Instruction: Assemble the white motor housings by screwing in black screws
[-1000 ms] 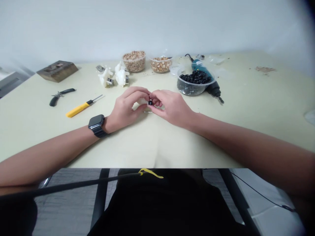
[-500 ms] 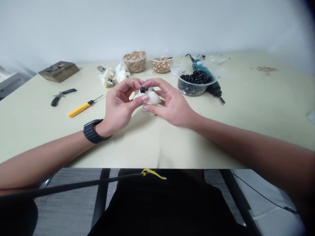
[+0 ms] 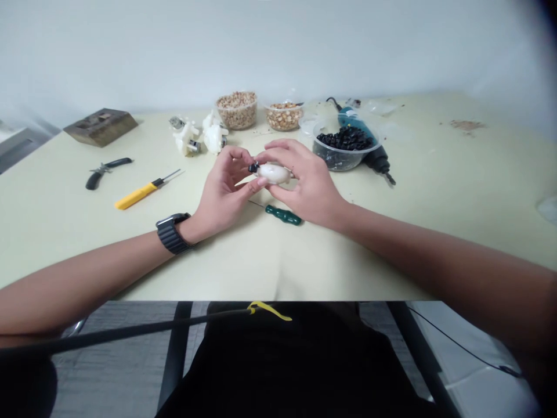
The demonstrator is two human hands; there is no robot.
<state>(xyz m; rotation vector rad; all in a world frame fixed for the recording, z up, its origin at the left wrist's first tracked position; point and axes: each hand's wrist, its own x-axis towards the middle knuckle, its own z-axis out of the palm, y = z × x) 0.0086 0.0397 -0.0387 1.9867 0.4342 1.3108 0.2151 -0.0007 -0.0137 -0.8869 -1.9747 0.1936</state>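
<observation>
Both hands hold a rounded white piece [image 3: 275, 173] above the table. My left hand [image 3: 225, 188] is closed on its left end, where a small black part [image 3: 253, 168] sits between the fingertips. My right hand [image 3: 308, 180] wraps round the right side of the white piece, fingers over the top and thumb below. Under the hands, a green-handled tool [image 3: 282, 215] with a thin shaft lies on the table. A dark watch band circles the left wrist.
On the table [image 3: 243, 261] are pliers [image 3: 104, 171], a yellow screwdriver [image 3: 138, 196], a wooden block [image 3: 101, 126], white parts [image 3: 187, 137], two tubs of light pieces [image 3: 237, 110] [image 3: 284, 117], a tub of black pieces [image 3: 343, 150] and a teal power tool [image 3: 378, 159].
The white piece has been turned in the hands and now looks longer and smoother, the black part at its left end. The green handle, hidden before, now shows below the hands.
</observation>
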